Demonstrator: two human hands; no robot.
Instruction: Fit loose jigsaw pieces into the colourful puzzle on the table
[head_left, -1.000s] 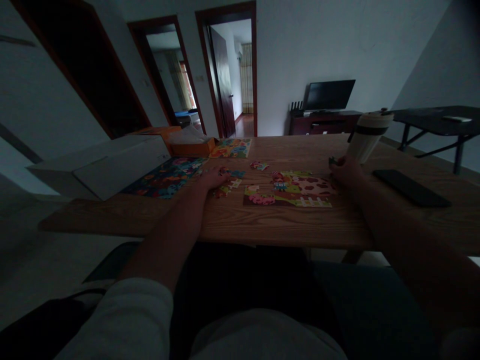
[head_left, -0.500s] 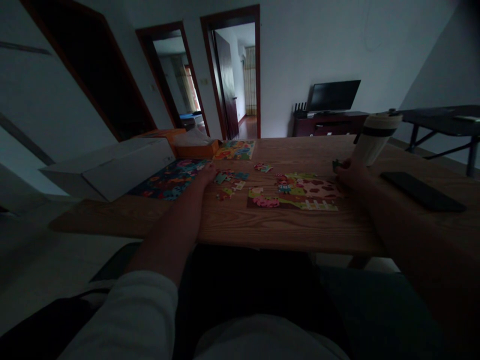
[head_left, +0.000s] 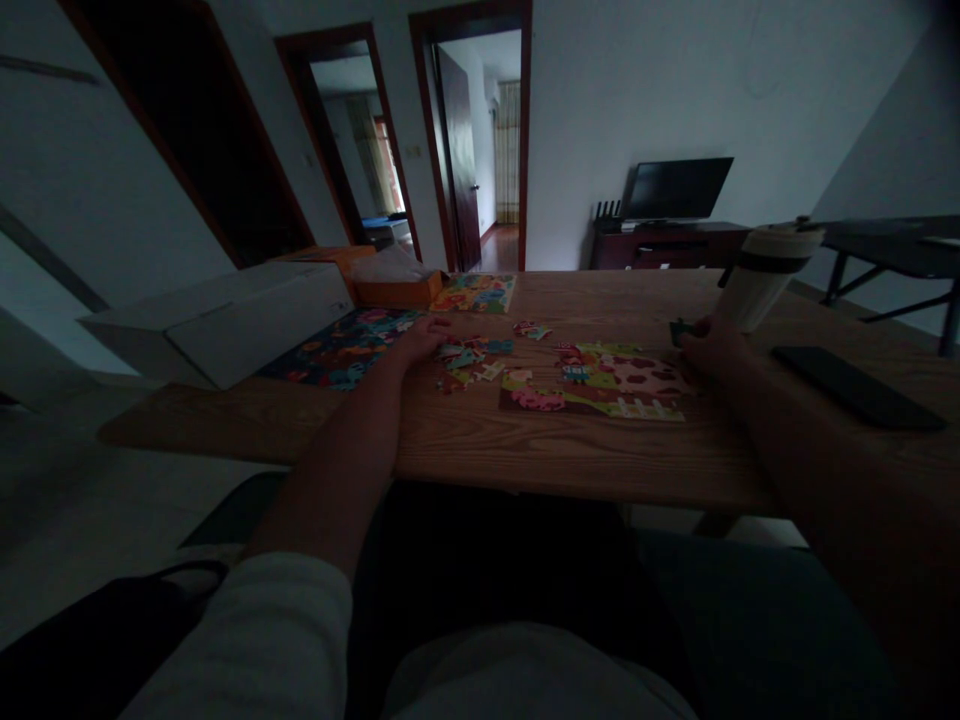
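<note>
My right hand [head_left: 711, 345] is closed on a small green puzzle piece [head_left: 680, 331], just past the right end of a partly joined farm puzzle [head_left: 585, 400] with a spotted cow and a white fence. At the left, my left hand [head_left: 426, 338] rests with its fingers apart at the edge of a heap of loose puzzle pieces [head_left: 480, 352]. A few more joined pieces [head_left: 532, 330] lie behind the farm puzzle. Beside my left hand is a dark blue puzzle [head_left: 337, 350].
A long white box [head_left: 217, 320] and an orange box [head_left: 397, 288] stand at the left, near a colourful puzzle [head_left: 480, 293]. On the right are a cream tumbler [head_left: 761, 280] and a black flat object [head_left: 855, 385] on the wooden table [head_left: 525, 455].
My left hand has shifted slightly right, with its fingers now spread by the loose pieces. My right hand still holds the green piece. The view has tilted a little.
</note>
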